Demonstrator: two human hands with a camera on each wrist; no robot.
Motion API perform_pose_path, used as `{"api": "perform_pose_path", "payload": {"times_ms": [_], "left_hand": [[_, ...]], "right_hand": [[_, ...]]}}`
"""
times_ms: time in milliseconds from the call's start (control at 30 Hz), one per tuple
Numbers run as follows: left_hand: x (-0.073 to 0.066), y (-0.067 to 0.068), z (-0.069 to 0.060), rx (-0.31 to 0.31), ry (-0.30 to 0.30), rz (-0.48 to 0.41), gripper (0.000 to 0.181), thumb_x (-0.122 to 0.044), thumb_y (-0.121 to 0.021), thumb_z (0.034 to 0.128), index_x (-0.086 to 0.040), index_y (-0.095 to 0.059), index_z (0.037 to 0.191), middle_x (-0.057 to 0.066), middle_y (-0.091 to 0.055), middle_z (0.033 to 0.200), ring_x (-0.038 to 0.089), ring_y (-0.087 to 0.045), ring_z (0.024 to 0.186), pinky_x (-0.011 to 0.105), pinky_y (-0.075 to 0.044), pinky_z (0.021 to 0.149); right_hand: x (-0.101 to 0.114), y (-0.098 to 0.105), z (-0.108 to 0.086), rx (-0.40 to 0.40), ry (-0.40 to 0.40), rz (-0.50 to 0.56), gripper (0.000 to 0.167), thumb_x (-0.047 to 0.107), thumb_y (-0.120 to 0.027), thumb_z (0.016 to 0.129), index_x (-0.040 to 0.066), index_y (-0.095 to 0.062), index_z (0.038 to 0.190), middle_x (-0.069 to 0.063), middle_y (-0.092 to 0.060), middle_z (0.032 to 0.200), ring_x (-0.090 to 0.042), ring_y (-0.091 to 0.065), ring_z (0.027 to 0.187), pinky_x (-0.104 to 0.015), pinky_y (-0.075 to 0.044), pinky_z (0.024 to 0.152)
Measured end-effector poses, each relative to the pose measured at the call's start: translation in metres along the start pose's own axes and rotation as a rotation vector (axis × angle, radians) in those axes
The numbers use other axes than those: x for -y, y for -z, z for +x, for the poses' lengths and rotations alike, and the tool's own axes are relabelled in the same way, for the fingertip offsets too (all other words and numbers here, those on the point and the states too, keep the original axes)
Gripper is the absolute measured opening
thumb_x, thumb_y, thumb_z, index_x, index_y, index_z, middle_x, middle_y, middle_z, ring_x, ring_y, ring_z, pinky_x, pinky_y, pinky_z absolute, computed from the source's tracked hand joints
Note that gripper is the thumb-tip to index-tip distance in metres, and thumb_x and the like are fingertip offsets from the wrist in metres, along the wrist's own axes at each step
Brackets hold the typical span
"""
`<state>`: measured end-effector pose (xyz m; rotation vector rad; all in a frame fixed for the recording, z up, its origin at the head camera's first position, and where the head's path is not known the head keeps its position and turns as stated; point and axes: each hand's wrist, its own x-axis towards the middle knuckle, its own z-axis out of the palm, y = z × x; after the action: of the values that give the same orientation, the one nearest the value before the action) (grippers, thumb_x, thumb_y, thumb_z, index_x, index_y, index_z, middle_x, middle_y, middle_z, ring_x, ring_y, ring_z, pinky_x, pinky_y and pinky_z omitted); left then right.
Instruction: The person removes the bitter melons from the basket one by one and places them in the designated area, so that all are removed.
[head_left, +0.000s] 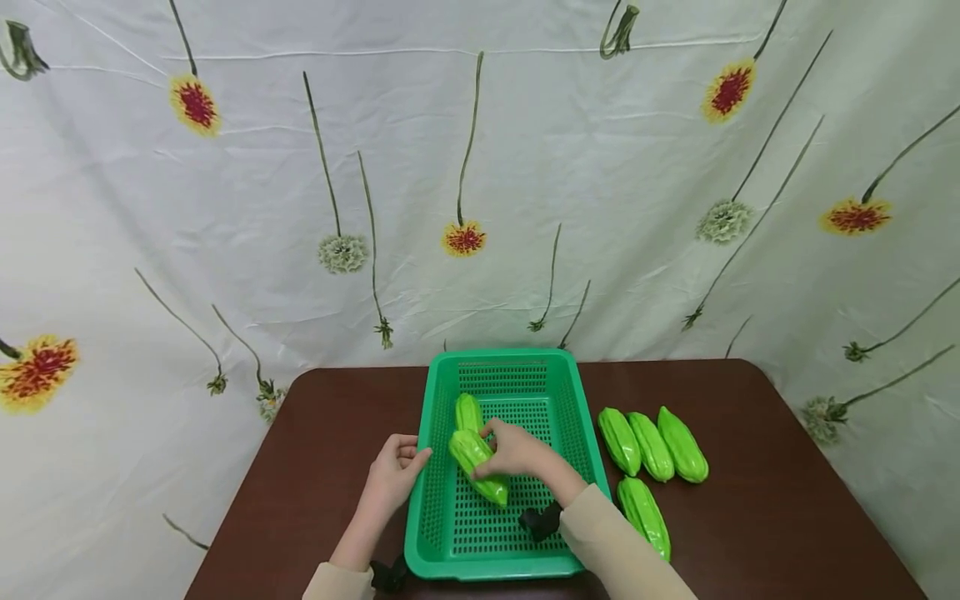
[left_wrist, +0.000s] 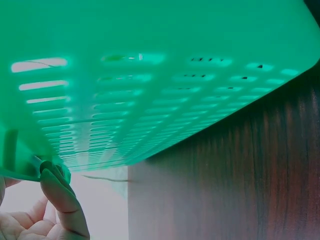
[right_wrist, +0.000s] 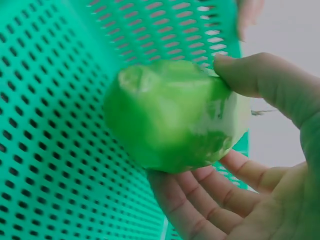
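Observation:
In the head view, a green plastic basket (head_left: 498, 570) with slotted walls stands on the table. My right hand (head_left: 520, 451) reaches inside and holds a glossy, ridged green gourd (head_left: 467, 451), thumb on one side and fingers on the other. The right wrist view shows this gourd (right_wrist: 165, 120) close up, slightly blurred. A second green gourd (head_left: 468, 411) lies just beyond it in the basket, partly covered by the held one. At the basket's left rim, my left hand (head_left: 393, 473) grips the edge; its thumb shows against the rim in the left wrist view.
To the basket's right, several similar green gourds (head_left: 651, 446) lie on the dark brown table (head_left: 757, 467), one of them (head_left: 643, 518) nearer the front and close to the basket wall. A white flowered cloth (head_left: 420, 167) hangs behind the table.

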<state>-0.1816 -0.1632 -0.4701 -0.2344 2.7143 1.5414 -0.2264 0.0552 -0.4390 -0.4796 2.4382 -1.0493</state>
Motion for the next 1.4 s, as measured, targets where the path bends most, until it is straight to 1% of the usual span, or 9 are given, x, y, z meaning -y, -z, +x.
{"api": "perform_pose_path", "payload": {"times_ms": [267, 400, 567, 667, 800, 933, 1167, 1300, 1400], "left_hand": [[0.001, 0.001, 0.000, 0.010, 0.004, -0.008, 0.035, -0.018, -0.063, 0.0972, 0.003, -0.054, 0.125, 0.018, -0.061, 0.107, 0.024, -0.062, 0.091, 0.034, -0.051, 0.070], [0.003, 0.000, 0.001, 0.011, -0.001, -0.011, 0.035, -0.017, -0.064, 0.0969, 0.003, -0.054, 0.124, 0.017, -0.061, 0.106, 0.024, -0.063, 0.090, 0.032, -0.051, 0.070], [0.004, 0.001, 0.000, 0.015, 0.000, -0.007, 0.036, -0.018, -0.064, 0.0970, 0.003, -0.054, 0.125, 0.016, -0.062, 0.105, 0.023, -0.063, 0.090, 0.031, -0.051, 0.070], [0.005, 0.001, -0.001, 0.013, 0.001, -0.002, 0.036, -0.018, -0.064, 0.0970, 0.003, -0.054, 0.125, 0.016, -0.062, 0.105, 0.023, -0.063, 0.090, 0.031, -0.050, 0.070], [0.007, 0.001, -0.001, 0.008, -0.001, -0.001, 0.036, -0.017, -0.064, 0.0968, 0.003, -0.054, 0.124, 0.015, -0.062, 0.104, 0.022, -0.063, 0.089, 0.030, -0.050, 0.069], [0.008, 0.001, 0.000, 0.006, -0.010, -0.002, 0.035, -0.016, -0.064, 0.0963, 0.004, -0.054, 0.124, 0.015, -0.061, 0.104, 0.021, -0.063, 0.088, 0.030, -0.049, 0.069], [0.007, -0.001, 0.001, 0.005, -0.015, -0.002, 0.035, -0.014, -0.064, 0.0961, 0.004, -0.054, 0.124, 0.016, -0.061, 0.103, 0.020, -0.062, 0.087, 0.030, -0.049, 0.069], [0.005, -0.002, 0.002, 0.007, -0.021, -0.013, 0.035, -0.015, -0.064, 0.0962, 0.004, -0.054, 0.124, 0.016, -0.062, 0.103, 0.019, -0.062, 0.087, 0.029, -0.049, 0.069], [0.003, -0.002, 0.003, 0.006, -0.029, -0.018, 0.034, -0.016, -0.063, 0.0969, 0.005, -0.054, 0.124, 0.016, -0.061, 0.103, 0.020, -0.062, 0.086, 0.029, -0.050, 0.069]], "right_hand": [[0.005, 0.027, -0.023, -0.081, 0.040, 0.114, 0.065, 0.023, -0.081, 0.078, 0.003, -0.049, 0.131, -0.017, -0.060, 0.115, -0.022, -0.064, 0.091, -0.035, -0.055, 0.071], [0.003, 0.039, -0.034, -0.141, 0.020, 0.139, 0.066, 0.026, -0.081, 0.079, 0.007, -0.049, 0.134, -0.014, -0.059, 0.120, -0.025, -0.064, 0.099, -0.036, -0.055, 0.073], [-0.006, 0.051, -0.046, -0.244, -0.024, 0.159, 0.066, 0.030, -0.079, 0.081, 0.012, -0.048, 0.137, -0.011, -0.058, 0.126, -0.026, -0.060, 0.109, -0.039, -0.054, 0.076], [-0.012, 0.058, -0.055, -0.309, -0.018, 0.179, 0.066, 0.028, -0.077, 0.083, 0.011, -0.048, 0.139, -0.013, -0.057, 0.127, -0.028, -0.058, 0.109, -0.040, -0.053, 0.076], [-0.022, 0.067, -0.067, -0.387, -0.010, 0.198, 0.064, 0.026, -0.074, 0.086, 0.010, -0.046, 0.141, -0.016, -0.055, 0.128, -0.030, -0.055, 0.110, -0.040, -0.051, 0.079], [-0.034, 0.076, -0.083, -0.445, -0.020, 0.232, 0.062, 0.025, -0.072, 0.089, 0.011, -0.044, 0.143, -0.016, -0.053, 0.129, -0.029, -0.053, 0.111, -0.038, -0.048, 0.081], [-0.054, 0.093, -0.108, -0.507, -0.033, 0.235, 0.062, 0.024, -0.069, 0.093, 0.008, -0.041, 0.145, -0.017, -0.050, 0.132, -0.031, -0.050, 0.115, -0.037, -0.046, 0.085], [-0.063, 0.103, -0.121, -0.527, -0.061, 0.214, 0.062, 0.024, -0.067, 0.094, 0.005, -0.039, 0.146, -0.020, -0.049, 0.134, -0.033, -0.049, 0.117, -0.038, -0.045, 0.086], [-0.070, 0.109, -0.130, -0.533, -0.100, 0.179, 0.065, 0.028, -0.067, 0.094, 0.005, -0.037, 0.147, -0.021, -0.047, 0.136, -0.035, -0.048, 0.119, -0.039, -0.046, 0.085]]}}
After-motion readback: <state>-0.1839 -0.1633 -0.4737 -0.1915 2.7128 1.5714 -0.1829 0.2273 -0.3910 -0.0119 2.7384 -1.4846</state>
